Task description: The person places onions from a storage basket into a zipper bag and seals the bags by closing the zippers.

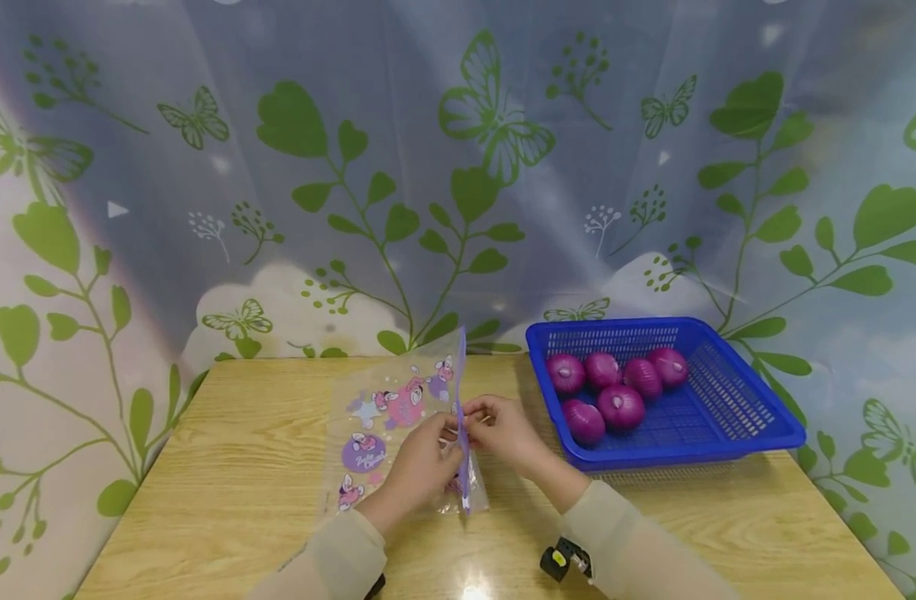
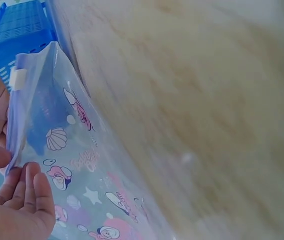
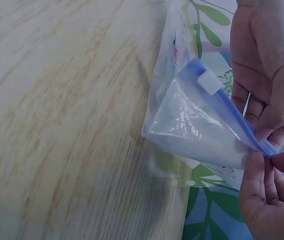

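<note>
A clear zip bag [image 1: 405, 400] printed with pink and purple cartoon figures, shells and stars lies over the wooden table, its purple zip edge [image 1: 463, 367] raised. From the left side, my left hand [image 1: 422, 465] pinches the middle of that edge between thumb and fingers. Opposite it, my right hand [image 1: 505, 432] pinches the same strip with its fingertips. A white slider [image 2: 17, 79] sits at one end of the zip, apart from both hands. In the right wrist view the bag's plastic [image 3: 197, 125] bulges out below the strip.
To the right stands a blue plastic basket [image 1: 758, 400] with several purple onions [image 1: 621, 407] in its left part. The wooden table [image 1: 225, 450] ends at a patterned curtain [image 1: 397, 167] behind. Near my right sleeve is a small black device [image 1: 557, 560].
</note>
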Tool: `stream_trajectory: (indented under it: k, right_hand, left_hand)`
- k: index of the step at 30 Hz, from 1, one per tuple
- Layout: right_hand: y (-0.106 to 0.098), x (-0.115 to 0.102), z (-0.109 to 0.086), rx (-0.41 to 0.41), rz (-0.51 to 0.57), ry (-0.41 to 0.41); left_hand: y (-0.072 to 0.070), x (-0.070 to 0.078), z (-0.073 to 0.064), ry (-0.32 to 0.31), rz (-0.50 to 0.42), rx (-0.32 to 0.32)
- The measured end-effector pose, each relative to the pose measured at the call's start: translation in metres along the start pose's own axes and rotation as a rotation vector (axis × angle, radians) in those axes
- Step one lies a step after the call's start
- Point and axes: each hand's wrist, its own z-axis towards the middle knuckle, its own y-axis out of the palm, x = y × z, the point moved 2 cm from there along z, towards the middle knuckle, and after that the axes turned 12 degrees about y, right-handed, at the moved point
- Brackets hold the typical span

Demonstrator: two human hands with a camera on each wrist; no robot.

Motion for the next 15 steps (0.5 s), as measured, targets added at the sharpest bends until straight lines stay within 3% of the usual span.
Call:
stream_trajectory:
  k: [6, 15]
  right_hand:
    - [0.0036, -0.0025, 0.0004, 0.017, -0.111, -0.066]
    - [0.0028, -0.0056, -0.0025, 0.022, -0.128, -0.042]
  left_hand:
    - [-0.0012, -0.0014, 0.0011, -0.018, 0.006, 0.041]
    - [-0.0029, -0.0017, 0.0011, -0.041, 0.007, 0.059]
